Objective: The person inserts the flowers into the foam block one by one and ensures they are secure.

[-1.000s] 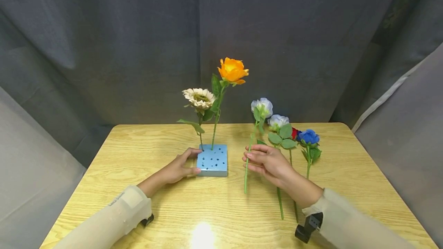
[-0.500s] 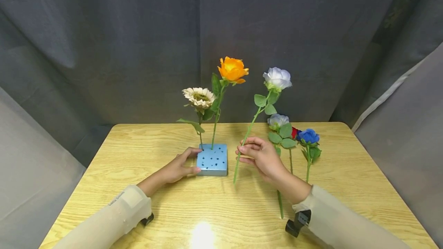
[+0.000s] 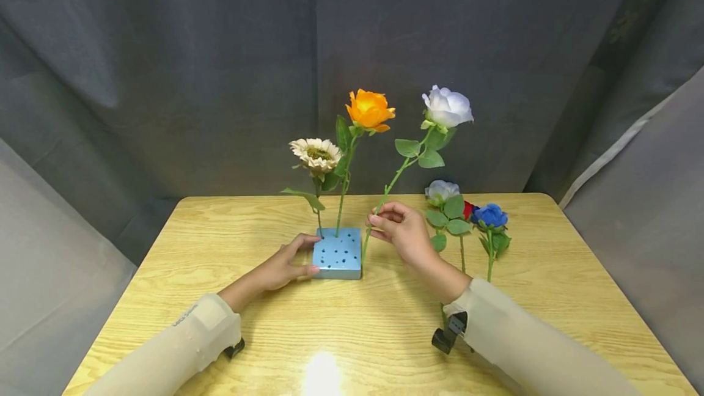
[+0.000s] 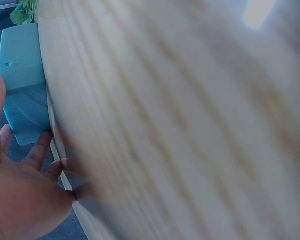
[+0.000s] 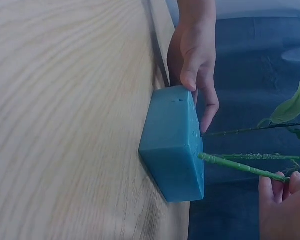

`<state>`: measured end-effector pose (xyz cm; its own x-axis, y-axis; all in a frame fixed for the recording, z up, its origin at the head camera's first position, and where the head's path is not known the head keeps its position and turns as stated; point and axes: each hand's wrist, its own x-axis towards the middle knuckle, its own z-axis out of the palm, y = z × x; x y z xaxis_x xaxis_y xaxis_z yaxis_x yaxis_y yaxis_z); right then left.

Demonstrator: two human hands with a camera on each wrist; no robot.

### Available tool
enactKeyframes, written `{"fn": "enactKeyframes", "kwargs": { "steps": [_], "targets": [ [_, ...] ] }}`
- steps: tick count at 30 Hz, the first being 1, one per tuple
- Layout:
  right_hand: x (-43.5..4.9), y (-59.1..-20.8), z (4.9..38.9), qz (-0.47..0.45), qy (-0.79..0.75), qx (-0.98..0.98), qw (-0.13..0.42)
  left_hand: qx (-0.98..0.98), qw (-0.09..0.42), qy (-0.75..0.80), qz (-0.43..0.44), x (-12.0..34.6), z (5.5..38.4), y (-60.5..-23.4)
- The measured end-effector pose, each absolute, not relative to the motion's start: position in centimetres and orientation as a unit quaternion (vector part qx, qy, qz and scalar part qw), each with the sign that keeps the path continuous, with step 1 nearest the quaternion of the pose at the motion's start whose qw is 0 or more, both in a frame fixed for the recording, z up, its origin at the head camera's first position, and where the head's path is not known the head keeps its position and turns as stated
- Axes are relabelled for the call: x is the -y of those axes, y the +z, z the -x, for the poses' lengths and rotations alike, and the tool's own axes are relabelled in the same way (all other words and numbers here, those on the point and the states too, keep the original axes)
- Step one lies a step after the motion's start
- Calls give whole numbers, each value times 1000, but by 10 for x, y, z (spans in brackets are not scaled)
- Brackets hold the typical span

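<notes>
A light blue foam block [image 3: 337, 255] with several small holes in its top sits on the table. My left hand [image 3: 283, 266] holds the block's left side, thumb at the near corner and fingers toward the back. A cream sunflower [image 3: 316, 156] and an orange flower [image 3: 370, 110] stand upright in the block's back holes. Between thumb and fingertips, my right hand [image 3: 406, 234] pinches the green stem [image 5: 240, 166] of a white rose [image 3: 448, 106]. The rose leans right, its lower stem end close to the block's right side; the right wrist view shows that end near the block's top face.
On the table's right lie another white rose [image 3: 442, 193], a blue rose [image 3: 491, 216] and a partly hidden red flower [image 3: 468, 210]. The right forearm passes over some of their stems. Grey curtains [image 3: 236, 78] hang behind and beside the wooden table [image 3: 275, 341].
My right hand has moved left and slightly away from me with the white rose, bringing its stem to the block. The bloom has risen and tilted right. The left hand keeps its place.
</notes>
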<state>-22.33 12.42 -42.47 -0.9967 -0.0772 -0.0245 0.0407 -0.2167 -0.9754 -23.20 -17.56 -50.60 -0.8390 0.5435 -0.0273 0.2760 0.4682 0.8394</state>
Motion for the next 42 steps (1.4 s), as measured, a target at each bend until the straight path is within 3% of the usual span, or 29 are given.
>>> {"fn": "enactKeyframes", "kwargs": {
  "steps": [19,42],
  "targets": [
    [-101,-431,250,31,-765,-642,-45,-842,146,460,-242,175,232,-505],
    [-93,-439,251,41,-733,-678,-43,-840,150,464,-238,176,232,-507]
  ]
}}
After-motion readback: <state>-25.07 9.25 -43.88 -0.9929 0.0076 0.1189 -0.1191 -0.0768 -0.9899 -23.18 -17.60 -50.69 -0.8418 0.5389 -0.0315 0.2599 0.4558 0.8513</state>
